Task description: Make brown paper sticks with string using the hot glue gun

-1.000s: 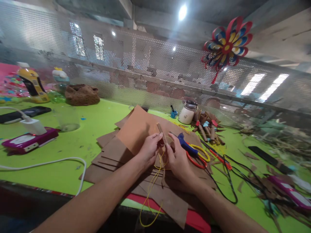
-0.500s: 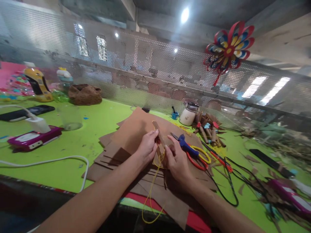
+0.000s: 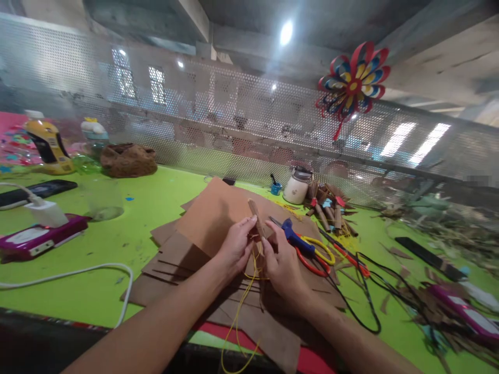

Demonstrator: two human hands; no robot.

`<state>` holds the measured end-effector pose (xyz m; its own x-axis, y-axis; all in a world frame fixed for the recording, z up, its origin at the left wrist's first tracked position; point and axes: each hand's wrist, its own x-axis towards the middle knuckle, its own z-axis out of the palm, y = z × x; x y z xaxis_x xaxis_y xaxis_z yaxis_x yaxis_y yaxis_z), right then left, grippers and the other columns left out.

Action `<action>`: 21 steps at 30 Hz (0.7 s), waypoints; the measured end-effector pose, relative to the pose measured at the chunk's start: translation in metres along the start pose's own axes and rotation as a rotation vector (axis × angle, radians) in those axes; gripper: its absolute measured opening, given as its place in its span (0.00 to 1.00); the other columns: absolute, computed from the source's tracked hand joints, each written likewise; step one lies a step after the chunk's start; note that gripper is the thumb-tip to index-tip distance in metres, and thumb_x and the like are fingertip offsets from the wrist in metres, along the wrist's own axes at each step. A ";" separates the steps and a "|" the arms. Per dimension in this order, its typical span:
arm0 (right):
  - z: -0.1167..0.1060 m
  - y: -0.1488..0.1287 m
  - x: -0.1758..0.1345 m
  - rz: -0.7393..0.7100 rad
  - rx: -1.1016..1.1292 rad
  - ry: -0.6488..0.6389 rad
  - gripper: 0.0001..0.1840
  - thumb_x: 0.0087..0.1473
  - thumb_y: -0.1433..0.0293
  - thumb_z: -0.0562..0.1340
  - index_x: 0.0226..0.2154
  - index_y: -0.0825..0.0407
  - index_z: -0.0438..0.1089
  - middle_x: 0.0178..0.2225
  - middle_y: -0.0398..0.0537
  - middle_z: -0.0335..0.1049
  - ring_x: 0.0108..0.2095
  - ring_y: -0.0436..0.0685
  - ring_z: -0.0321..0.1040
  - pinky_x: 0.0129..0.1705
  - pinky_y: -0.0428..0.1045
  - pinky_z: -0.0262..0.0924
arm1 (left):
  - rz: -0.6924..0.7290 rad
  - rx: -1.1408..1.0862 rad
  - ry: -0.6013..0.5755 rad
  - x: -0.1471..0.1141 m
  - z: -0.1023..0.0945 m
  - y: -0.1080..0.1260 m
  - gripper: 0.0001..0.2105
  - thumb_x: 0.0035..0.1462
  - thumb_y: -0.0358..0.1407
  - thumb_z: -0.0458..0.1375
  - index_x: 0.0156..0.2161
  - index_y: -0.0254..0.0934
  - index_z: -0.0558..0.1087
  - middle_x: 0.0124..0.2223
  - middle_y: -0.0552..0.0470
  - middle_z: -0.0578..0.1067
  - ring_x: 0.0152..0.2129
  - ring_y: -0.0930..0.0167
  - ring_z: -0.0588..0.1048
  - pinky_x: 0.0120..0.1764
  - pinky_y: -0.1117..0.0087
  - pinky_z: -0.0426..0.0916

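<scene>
Between my two hands a small brown roll, seemingly of paper (image 3: 256,214), stands tilted. My left hand (image 3: 236,243) pinches it from the left with thumb and fingers. My right hand (image 3: 281,257) is closed on its lower part, thumb against it. A thin yellow cord (image 3: 238,314) hangs in loops from below the roll toward the table's front edge. Under both hands lie stacked brown paper sheets (image 3: 218,200), several with slits cut in. Scissors (image 3: 300,241) with blue, yellow and orange handles rest just right of my right hand.
Orange-handled pliers or a soldering tool (image 3: 356,262) with black cable lies at right. Behind stand a white jar (image 3: 297,186) and bundled brown rolls (image 3: 331,210). A purple power strip (image 3: 42,239), a clear cup (image 3: 103,200) and a yellow bottle (image 3: 49,145) stand at left.
The view has shifted slightly. The roll has turned a little in my hands, its upper end tipped differently. Both hands keep their hold, and the yellow cord still hangs below.
</scene>
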<state>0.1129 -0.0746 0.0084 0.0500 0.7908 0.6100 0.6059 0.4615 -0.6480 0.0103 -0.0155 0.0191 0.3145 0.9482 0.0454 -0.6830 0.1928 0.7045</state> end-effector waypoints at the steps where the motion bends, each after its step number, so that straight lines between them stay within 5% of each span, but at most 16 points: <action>1: 0.000 0.001 0.000 -0.010 0.011 0.005 0.21 0.59 0.68 0.52 0.55 0.52 0.59 0.46 0.55 0.70 0.44 0.59 0.68 0.43 0.54 0.65 | -0.011 -0.010 -0.016 -0.001 0.000 0.000 0.08 0.49 0.35 0.63 0.28 0.31 0.71 0.25 0.54 0.71 0.24 0.76 0.69 0.31 0.75 0.64; 16: 0.001 0.003 0.004 -0.137 0.057 0.055 0.19 0.59 0.70 0.54 0.53 0.51 0.60 0.50 0.54 0.68 0.50 0.58 0.66 0.51 0.54 0.62 | -0.049 0.065 -0.129 -0.007 0.005 0.005 0.10 0.43 0.34 0.67 0.30 0.31 0.72 0.27 0.52 0.74 0.23 0.76 0.71 0.30 0.76 0.65; 21: -0.003 -0.006 -0.006 -0.250 0.024 -0.018 0.22 0.58 0.68 0.55 0.56 0.49 0.58 0.41 0.49 0.73 0.38 0.55 0.71 0.40 0.49 0.66 | -0.148 0.039 -0.123 -0.005 0.000 0.014 0.08 0.49 0.34 0.63 0.34 0.31 0.74 0.27 0.52 0.73 0.22 0.76 0.71 0.28 0.75 0.67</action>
<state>0.1114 -0.0834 0.0093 -0.1132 0.6577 0.7447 0.5785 0.6530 -0.4887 -0.0010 -0.0177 0.0286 0.4896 0.8716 0.0240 -0.5982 0.3158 0.7365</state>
